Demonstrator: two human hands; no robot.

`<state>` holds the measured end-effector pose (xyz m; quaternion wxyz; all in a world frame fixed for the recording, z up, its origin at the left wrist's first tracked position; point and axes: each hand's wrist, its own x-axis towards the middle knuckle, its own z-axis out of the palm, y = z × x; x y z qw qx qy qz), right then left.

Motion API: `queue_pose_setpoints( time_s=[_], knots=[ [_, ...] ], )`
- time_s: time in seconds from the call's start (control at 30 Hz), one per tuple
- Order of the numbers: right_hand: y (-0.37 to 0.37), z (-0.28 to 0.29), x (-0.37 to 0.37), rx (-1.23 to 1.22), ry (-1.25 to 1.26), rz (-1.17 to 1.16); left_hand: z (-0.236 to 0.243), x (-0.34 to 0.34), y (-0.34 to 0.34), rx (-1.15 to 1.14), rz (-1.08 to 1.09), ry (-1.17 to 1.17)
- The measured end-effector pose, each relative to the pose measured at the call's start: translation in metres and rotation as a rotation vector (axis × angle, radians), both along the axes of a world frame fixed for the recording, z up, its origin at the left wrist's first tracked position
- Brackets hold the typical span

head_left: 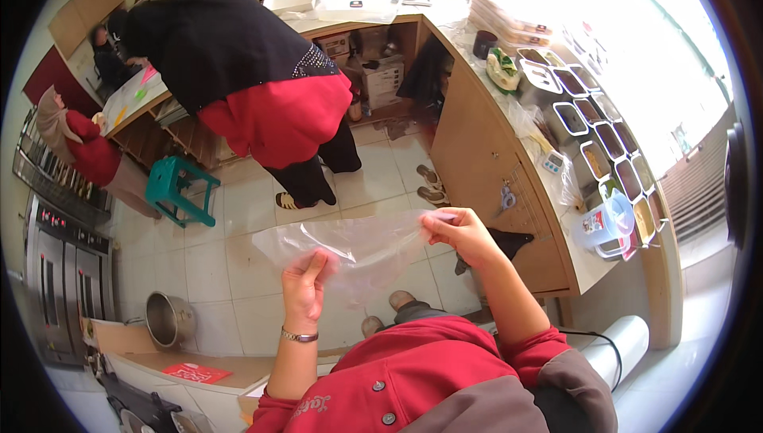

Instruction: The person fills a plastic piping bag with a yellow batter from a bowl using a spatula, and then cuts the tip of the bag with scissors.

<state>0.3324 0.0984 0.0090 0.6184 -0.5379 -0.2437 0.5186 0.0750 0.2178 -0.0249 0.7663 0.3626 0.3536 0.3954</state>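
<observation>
Between my two hands a clear plastic bag [369,246] is stretched out in the air above the tiled floor. My left hand [306,278], with a metal watch band at its wrist, pinches the bag's lower left part between thumb and fingers; some fingers show blurred through the film. Further right and a little higher, my right hand [457,230] grips the bag's top right corner. The film looks thin, wrinkled and see-through, and nothing can be made out inside it.
To my right runs a counter [584,270] with several metal containers [571,117], a plastic jug [604,222] and a cabbage [502,69]. A person in black and red [278,115] bends ahead, near a green stool [179,187]. A metal pot [169,319] lies left; ovens [67,266] stand beyond.
</observation>
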Motion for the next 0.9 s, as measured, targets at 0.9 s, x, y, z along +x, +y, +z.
queue_pose_setpoints(
  time_s=[0.9],
  knots=[
    [-0.05,-0.214,0.135,-0.437,0.08,-0.552,-0.031,0.043,-0.054,0.295,-0.327,0.515]
  ],
)
